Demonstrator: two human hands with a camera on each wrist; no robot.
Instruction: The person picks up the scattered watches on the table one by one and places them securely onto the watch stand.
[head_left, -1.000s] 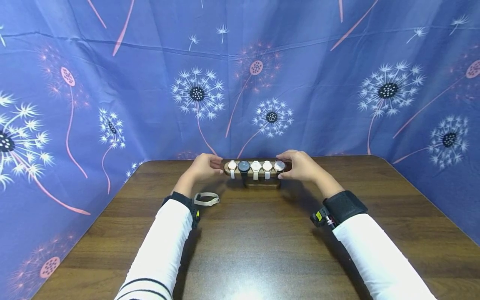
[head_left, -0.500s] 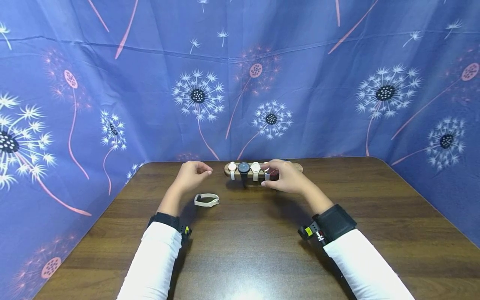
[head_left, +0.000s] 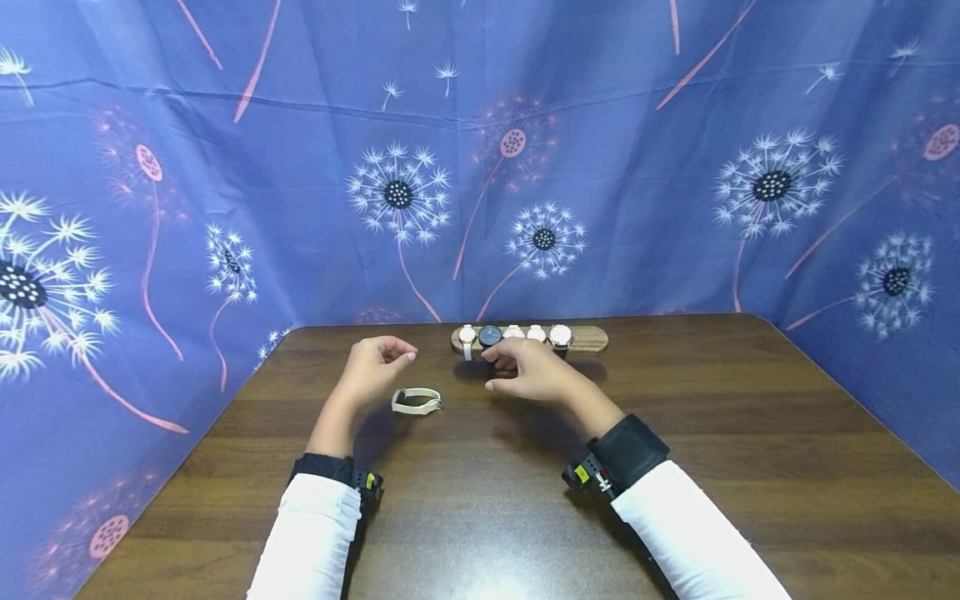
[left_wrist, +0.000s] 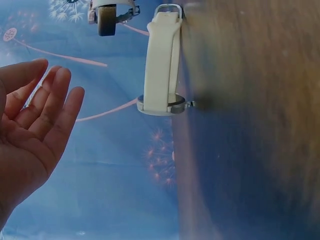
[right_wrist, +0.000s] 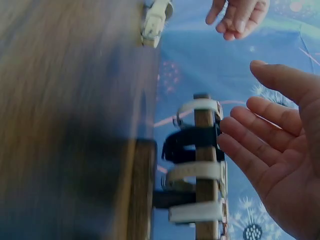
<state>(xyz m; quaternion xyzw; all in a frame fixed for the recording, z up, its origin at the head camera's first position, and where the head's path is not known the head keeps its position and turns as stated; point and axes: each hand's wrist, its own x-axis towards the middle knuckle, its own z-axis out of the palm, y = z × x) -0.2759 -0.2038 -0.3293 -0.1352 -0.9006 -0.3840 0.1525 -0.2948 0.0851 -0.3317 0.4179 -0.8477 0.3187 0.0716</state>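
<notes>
A white-strapped watch [head_left: 417,402], its strap closed into a loop, stands by itself on the table and shows large in the left wrist view. My left hand [head_left: 369,368] hovers behind and to the left of it, fingers loosely bent, touching nothing. In front of the wooden watch stand [head_left: 592,338] is my right hand [head_left: 534,372], also holding nothing, its thumb apart from the fingers. Several watches hang in a row on the stand's bar, among them a dark-faced watch [head_left: 490,336] and a white-strapped one [head_left: 467,335]. My right hand partly hides the middle watches.
The brown wooden table [head_left: 480,500] reaches back to a blue curtain [head_left: 480,167] with a dandelion print. At the stand's right end, a stretch of bare bar shows beside a watch with a pale round face [head_left: 560,335].
Both hands have left the ends of the watch stand. My left hand has drawn back leftward and nearer; my right hand has moved left and nearer. The lone watch stays put.
</notes>
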